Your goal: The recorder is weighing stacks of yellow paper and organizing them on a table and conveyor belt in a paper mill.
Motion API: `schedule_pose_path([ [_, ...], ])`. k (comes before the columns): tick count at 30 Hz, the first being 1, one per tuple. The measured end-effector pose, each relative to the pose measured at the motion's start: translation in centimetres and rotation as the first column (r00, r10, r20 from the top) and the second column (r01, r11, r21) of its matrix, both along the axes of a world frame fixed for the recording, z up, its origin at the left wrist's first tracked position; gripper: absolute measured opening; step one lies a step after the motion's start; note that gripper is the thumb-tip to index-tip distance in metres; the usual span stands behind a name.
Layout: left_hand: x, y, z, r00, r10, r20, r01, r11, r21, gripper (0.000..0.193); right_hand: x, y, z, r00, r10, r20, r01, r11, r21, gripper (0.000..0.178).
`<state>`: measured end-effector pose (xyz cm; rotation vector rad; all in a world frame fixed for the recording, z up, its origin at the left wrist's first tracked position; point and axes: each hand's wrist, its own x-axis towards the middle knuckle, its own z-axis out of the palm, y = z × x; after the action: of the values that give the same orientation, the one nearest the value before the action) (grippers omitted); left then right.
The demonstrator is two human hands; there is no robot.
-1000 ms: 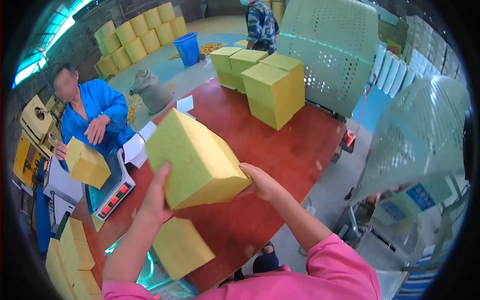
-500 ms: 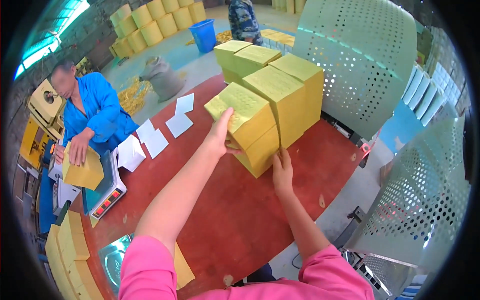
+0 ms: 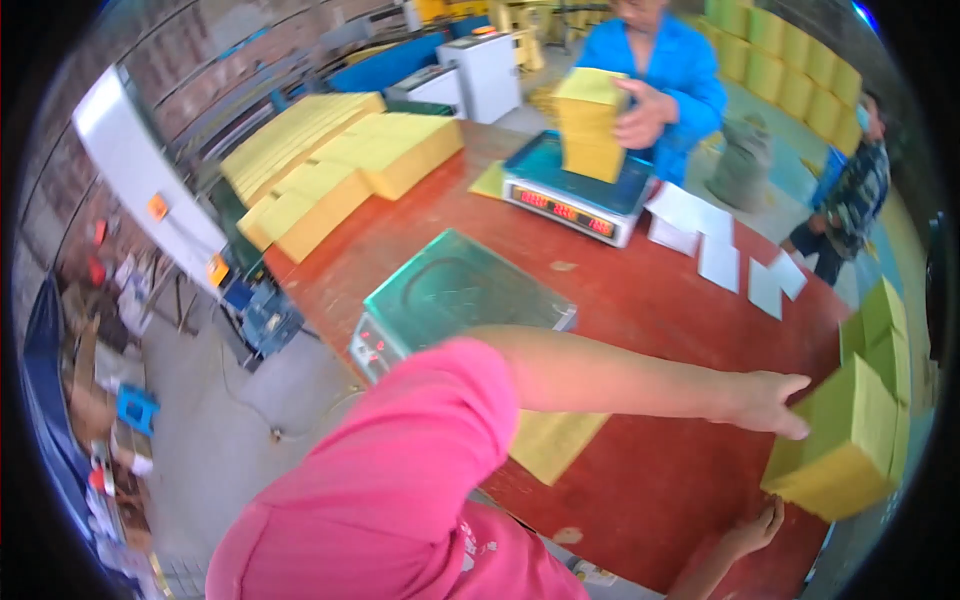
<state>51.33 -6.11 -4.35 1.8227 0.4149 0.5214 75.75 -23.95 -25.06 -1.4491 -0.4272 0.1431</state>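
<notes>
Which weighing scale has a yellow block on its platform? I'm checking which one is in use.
The far scale, in front of the person in blue, carries a yellow block. The near scale by the pink sleeve is bare.

Bare red bench (image 3: 640, 300) lies open between the near scale (image 3: 455, 295) and the yellow block (image 3: 845, 440) at the right edge. The far scale (image 3: 575, 190) and white sheets (image 3: 715, 235) crowd the far side.
</notes>
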Motion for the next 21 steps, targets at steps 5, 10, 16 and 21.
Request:
schedule_pose_path([
  [5, -30.7, 1.2, -0.7, 0.930, 0.337, -0.147, -0.360, 0.918, -0.168, 0.065, -19.3, 4.0, 10.2, 0.891, 0.451, 0.050, -0.453, 0.888, 0.073, 0.025],
  [10, -60.4, 0.1, -5.8, 0.508, 0.810, -0.291, -0.814, 0.562, 0.143, 0.053, -42.0, 5.1, 14.9, 0.596, 0.781, 0.187, -0.802, 0.567, 0.187, 0.014],
  [16, -89.6, 1.3, -9.0, -0.173, 0.973, -0.150, -0.684, -0.009, 0.730, 0.055, -67.8, 7.0, 11.9, -0.007, 0.992, -0.128, -0.998, 0.002, 0.067, 0.022],
  [21, -99.6, 7.4, -11.0, -0.164, 0.943, -0.289, -0.622, 0.129, 0.773, 0.068, -84.5, 9.1, 8.7, -0.328, 0.845, -0.422, -0.944, -0.275, 0.183, 0.021],
])
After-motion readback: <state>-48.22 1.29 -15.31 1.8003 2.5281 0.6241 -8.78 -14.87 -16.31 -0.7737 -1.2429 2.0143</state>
